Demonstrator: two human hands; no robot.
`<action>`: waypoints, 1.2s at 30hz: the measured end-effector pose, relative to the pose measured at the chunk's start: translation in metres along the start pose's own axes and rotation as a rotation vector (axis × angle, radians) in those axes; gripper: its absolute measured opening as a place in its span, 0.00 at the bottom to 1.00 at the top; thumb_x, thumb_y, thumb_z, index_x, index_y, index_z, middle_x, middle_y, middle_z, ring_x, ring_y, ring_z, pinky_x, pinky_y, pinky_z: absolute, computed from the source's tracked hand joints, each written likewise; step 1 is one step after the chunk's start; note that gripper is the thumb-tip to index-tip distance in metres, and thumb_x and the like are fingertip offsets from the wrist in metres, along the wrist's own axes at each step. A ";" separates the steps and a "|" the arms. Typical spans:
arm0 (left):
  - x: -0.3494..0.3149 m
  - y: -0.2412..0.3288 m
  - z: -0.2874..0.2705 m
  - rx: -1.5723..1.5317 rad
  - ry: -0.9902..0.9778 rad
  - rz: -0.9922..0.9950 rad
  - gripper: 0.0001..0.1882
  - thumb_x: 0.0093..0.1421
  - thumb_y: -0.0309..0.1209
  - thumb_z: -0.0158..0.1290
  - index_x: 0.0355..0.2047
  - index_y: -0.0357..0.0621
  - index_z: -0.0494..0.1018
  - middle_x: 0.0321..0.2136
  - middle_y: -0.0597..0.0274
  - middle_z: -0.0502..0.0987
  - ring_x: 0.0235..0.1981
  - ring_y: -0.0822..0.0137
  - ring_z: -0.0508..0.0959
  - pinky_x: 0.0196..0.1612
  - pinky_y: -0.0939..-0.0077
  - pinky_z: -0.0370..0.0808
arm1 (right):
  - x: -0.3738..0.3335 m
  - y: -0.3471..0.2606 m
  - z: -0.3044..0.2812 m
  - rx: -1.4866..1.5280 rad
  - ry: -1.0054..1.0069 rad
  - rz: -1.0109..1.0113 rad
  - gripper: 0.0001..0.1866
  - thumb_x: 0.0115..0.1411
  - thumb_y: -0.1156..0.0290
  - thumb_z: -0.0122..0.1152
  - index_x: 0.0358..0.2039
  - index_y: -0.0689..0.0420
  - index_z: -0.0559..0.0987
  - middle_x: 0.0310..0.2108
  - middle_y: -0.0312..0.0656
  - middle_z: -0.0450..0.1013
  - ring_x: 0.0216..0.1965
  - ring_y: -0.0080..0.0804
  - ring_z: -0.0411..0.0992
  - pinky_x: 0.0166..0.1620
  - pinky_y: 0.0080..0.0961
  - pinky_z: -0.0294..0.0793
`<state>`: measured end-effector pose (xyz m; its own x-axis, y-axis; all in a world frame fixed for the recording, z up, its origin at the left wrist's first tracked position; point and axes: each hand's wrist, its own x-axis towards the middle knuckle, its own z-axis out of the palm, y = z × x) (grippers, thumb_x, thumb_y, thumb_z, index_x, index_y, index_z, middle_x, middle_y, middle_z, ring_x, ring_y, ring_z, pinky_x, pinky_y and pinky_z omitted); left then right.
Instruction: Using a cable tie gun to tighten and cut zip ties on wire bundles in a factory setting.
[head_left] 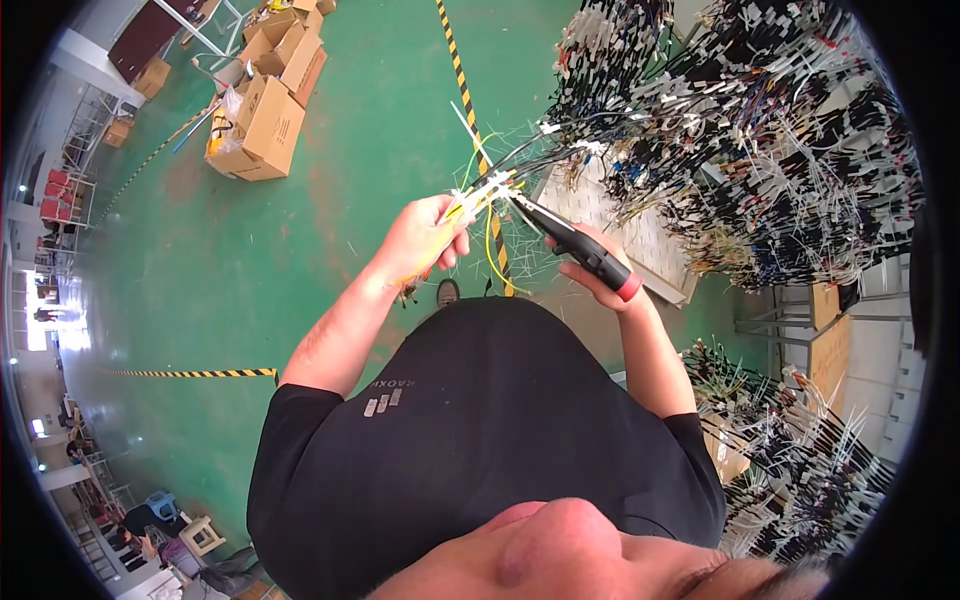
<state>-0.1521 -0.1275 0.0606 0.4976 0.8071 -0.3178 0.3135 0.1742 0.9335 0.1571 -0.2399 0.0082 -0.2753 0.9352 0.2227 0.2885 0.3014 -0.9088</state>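
My left hand [427, 235] is closed around a wiring harness [478, 198] with yellow, white and black wires. Several white cable ties stick out from the bundle, and a yellow wire [494, 255] loops down below it. My right hand [590, 287] grips a black cable tie gun [580, 245] with a red rear end. The gun's narrow nose points up and left, at or very near the harness just beyond my left fingers; whether it touches a tie is too small to tell. Dark wires run from the harness towards the hanging wires on the right.
Dense hanging wire bundles [740, 150] fill the right, with more bundles [800, 470] lower right. A pale slotted panel [640, 225] stands beside my right hand. Thin white offcuts litter the green floor [360, 110] by yellow-black tape [458, 60]. Cardboard boxes [265, 130] stand far left.
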 end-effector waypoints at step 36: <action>0.014 -0.008 -0.016 -0.417 -0.219 -0.134 0.10 0.73 0.35 0.56 0.42 0.40 0.74 0.23 0.61 0.79 0.13 0.80 0.70 0.18 0.88 0.65 | -0.004 -0.012 0.008 -0.201 0.172 -0.023 0.21 0.52 0.74 0.74 0.46 0.58 0.78 0.42 0.48 0.76 0.45 0.48 0.76 0.50 0.35 0.77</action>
<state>-0.1607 -0.1089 0.0517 0.6477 0.6322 -0.4253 0.0584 0.5154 0.8550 0.1479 -0.2487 0.0154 -0.1289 0.9405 0.3145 0.4653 0.3374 -0.8183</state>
